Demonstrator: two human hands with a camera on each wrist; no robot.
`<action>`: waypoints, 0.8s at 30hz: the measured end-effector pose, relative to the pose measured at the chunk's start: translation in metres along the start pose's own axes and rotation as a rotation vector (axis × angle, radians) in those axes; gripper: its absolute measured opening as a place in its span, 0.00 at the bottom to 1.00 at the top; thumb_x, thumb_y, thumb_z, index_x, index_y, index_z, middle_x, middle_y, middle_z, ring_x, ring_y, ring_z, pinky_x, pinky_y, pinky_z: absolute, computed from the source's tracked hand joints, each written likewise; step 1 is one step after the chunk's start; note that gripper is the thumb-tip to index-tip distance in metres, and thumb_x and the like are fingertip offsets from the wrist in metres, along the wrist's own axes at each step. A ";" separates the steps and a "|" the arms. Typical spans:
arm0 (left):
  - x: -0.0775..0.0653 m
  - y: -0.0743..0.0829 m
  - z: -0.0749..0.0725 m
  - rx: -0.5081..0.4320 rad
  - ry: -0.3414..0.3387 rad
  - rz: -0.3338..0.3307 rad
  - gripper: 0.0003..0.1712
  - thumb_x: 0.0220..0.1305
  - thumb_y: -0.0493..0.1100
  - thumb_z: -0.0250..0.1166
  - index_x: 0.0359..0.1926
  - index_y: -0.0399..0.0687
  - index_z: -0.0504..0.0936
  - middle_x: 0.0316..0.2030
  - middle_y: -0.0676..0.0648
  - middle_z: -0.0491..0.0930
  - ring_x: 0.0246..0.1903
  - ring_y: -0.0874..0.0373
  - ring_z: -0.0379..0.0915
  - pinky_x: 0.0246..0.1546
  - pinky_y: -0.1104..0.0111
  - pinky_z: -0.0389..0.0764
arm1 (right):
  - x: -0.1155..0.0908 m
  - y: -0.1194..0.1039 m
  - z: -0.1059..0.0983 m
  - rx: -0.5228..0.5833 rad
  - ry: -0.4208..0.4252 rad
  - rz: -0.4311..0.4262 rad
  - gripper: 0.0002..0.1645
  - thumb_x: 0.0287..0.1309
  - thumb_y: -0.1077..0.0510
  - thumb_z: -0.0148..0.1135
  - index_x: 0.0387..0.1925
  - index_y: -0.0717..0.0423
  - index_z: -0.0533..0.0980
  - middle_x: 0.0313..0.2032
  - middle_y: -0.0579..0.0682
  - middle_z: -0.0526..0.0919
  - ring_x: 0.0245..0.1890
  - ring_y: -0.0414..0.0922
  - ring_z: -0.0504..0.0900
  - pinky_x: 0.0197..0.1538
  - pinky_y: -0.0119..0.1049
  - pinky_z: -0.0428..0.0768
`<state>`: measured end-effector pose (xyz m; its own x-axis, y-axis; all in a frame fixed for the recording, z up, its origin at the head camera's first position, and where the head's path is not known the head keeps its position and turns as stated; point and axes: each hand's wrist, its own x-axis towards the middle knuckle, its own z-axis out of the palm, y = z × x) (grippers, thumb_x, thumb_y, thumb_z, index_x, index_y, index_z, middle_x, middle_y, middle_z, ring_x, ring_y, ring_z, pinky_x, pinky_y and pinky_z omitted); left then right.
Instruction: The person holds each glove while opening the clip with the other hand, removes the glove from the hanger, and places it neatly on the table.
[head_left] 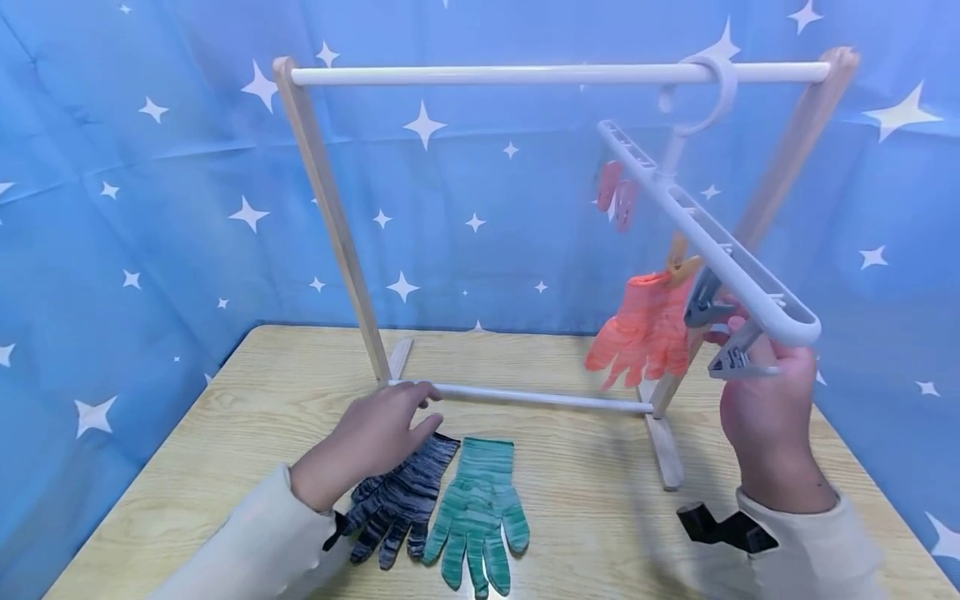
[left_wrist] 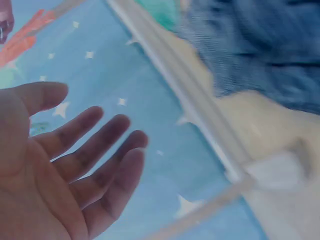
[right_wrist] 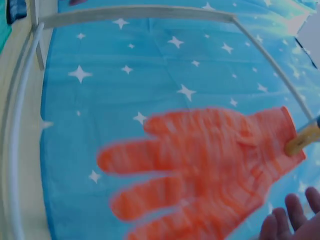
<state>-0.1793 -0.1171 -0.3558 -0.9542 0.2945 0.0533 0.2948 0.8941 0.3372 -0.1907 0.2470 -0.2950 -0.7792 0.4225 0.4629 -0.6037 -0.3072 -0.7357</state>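
A white clip hanger (head_left: 791, 332) hangs by its hook on the rack's top rail, turned at an angle. An orange knit glove (right_wrist: 200, 155) hangs by its cuff from a yellow clip (right_wrist: 302, 140). My right hand (head_left: 772, 408) is under the hanger's near end, at the grey clips (head_left: 738, 360), which partly cover its fingers. In the right wrist view its fingers (right_wrist: 281, 222) look loosely spread below the cuff. My left hand (head_left: 375, 442) hovers with relaxed fingers over a dark striped glove (head_left: 397, 508). A green glove (head_left: 477, 500) lies beside that one.
The rack has wooden side posts (head_left: 330, 208), a white top rail (head_left: 487, 76) and a lower rail (head_left: 540, 398). Its right foot (head_left: 663, 450) stands on the wood-grain table (head_left: 585, 517). Red clips (head_left: 610, 185) hang at the hanger's far end. A starry blue cloth (head_left: 187, 225) backs everything.
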 end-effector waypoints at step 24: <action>0.090 0.154 -0.051 -0.319 0.172 0.351 0.30 0.71 0.57 0.59 0.71 0.59 0.66 0.58 0.55 0.78 0.54 0.62 0.77 0.51 0.64 0.81 | 0.049 -0.015 0.007 -0.396 -0.576 -0.227 0.23 0.63 0.71 0.54 0.57 0.58 0.78 0.39 0.42 0.83 0.39 0.37 0.77 0.47 0.27 0.73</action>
<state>-0.2228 0.0300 -0.2517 -0.8028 0.4749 0.3605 0.5947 0.5954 0.5401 -0.2213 0.2660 -0.2578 -0.6729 -0.1096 0.7316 -0.7397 0.1119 -0.6636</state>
